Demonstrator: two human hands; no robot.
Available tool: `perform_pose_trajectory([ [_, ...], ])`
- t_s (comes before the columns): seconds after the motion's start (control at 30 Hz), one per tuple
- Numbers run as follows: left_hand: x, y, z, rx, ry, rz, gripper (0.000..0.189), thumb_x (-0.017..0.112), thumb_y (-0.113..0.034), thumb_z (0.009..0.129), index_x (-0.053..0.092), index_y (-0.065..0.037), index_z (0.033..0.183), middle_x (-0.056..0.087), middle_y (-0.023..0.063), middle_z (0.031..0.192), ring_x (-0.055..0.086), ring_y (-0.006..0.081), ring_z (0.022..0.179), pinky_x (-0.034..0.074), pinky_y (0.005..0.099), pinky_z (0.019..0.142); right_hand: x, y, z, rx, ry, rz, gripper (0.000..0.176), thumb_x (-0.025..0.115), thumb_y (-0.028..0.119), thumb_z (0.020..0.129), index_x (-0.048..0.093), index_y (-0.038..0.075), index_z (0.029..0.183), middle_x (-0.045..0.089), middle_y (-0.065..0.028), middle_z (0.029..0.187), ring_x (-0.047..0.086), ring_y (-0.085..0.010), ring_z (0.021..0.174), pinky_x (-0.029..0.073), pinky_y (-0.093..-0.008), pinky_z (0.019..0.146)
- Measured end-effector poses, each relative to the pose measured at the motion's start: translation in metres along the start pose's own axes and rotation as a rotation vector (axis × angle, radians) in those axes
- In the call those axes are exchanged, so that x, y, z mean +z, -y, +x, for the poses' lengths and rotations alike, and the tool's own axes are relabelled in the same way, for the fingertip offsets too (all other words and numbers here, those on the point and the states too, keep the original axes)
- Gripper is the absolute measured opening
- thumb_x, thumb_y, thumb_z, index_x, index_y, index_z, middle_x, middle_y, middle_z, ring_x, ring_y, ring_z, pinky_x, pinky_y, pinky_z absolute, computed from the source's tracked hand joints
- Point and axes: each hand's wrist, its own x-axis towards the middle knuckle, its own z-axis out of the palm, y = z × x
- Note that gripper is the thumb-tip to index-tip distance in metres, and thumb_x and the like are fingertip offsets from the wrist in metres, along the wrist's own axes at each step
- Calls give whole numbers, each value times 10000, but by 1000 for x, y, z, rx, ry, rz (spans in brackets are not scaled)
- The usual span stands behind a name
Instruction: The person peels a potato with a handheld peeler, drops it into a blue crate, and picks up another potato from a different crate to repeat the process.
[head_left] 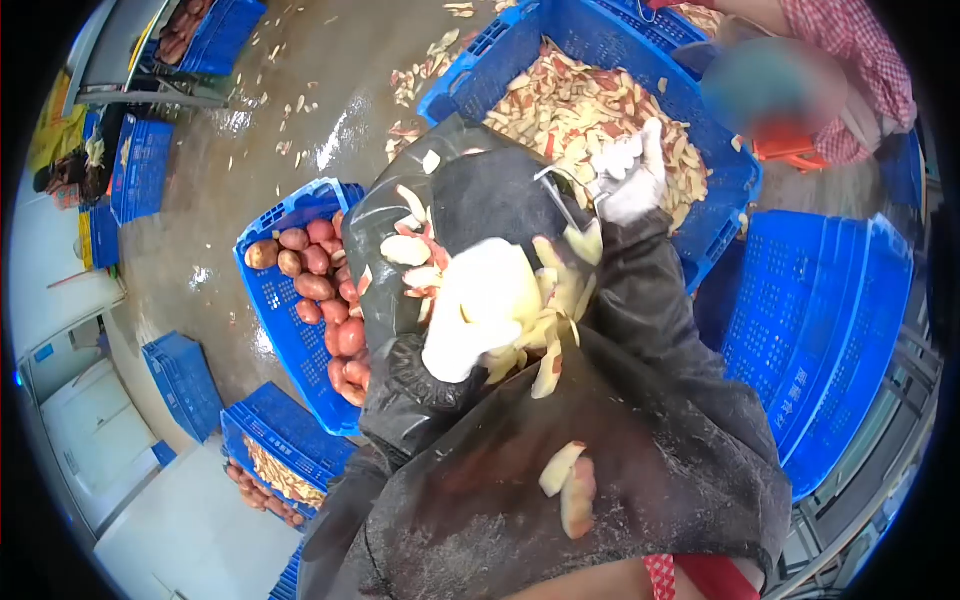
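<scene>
My left hand (453, 345), in a white glove, is low over my lap, its fingers closed around a pale, overexposed lump that looks like a peeled potato (495, 275). Glare hides where glove ends and potato begins. My right hand (632, 180), also gloved in white, is up and to the right, beside the near side of a blue crate of peelings. From its curled fingers a thin metal peeler (568, 195) points left; its handle is mostly hidden. Potato peelings (548, 300) cling to my dark apron (640, 440) around the left hand.
A blue crate (735, 215) full of peelings (590, 110) stands ahead. Red potatoes (315, 262) fill another crate (275, 330) at my left. Stacked blue crates (800, 330) stand at right. Another person (850, 70) sits at upper right. Peelings litter the wet floor (200, 270).
</scene>
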Motion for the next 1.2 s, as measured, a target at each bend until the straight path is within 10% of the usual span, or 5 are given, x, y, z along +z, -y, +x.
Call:
perform_pose_trajectory([
  [0.2, 15, -20, 1, 130, 2, 1354, 928, 791, -67, 559, 356, -5, 1376, 473, 177, 1246, 465, 295, 1159, 369, 373, 991, 13, 11, -15, 167, 148, 29, 420, 430, 415, 971, 453, 141, 654, 415, 9, 525, 389, -139, 430, 386, -317, 461],
  [0.33, -7, 32, 4, 191, -113, 631, 829, 779, -103, 585, 409, -11, 1321, 439, 157, 1284, 463, 314, 1132, 378, 406, 979, 14, 0, -32, 335, 143, 63, 415, 439, 421, 966, 444, 146, 654, 404, 10, 523, 384, -139, 420, 372, -311, 440],
  [1.0, -21, 43, 21, 249, 55, 708, 690, 784, -102, 568, 482, -22, 1184, 504, 136, 1086, 525, 295, 1009, 444, 378, 870, 10, -25, 12, 360, -172, -83, 427, 481, 410, 949, 439, 171, 597, 372, 9, 456, 357, -160, 363, 333, -316, 381],
  [1.1, -8, 21, 11, 319, -172, 769, 704, 774, -95, 564, 478, -40, 1200, 498, 130, 1091, 515, 296, 1027, 432, 384, 887, 43, -25, -30, 389, 292, -15, 435, 471, 408, 952, 431, 170, 591, 370, -4, 446, 376, -166, 360, 400, -334, 393],
  [1.2, -8, 9, 9, 211, -112, 681, 769, 775, -70, 533, 462, -57, 1236, 486, 131, 1106, 502, 300, 1044, 413, 390, 918, 5, -41, 3, 248, -250, -273, 506, 476, 426, 944, 400, 154, 524, 377, -15, 451, 395, -179, 369, 382, -343, 379],
])
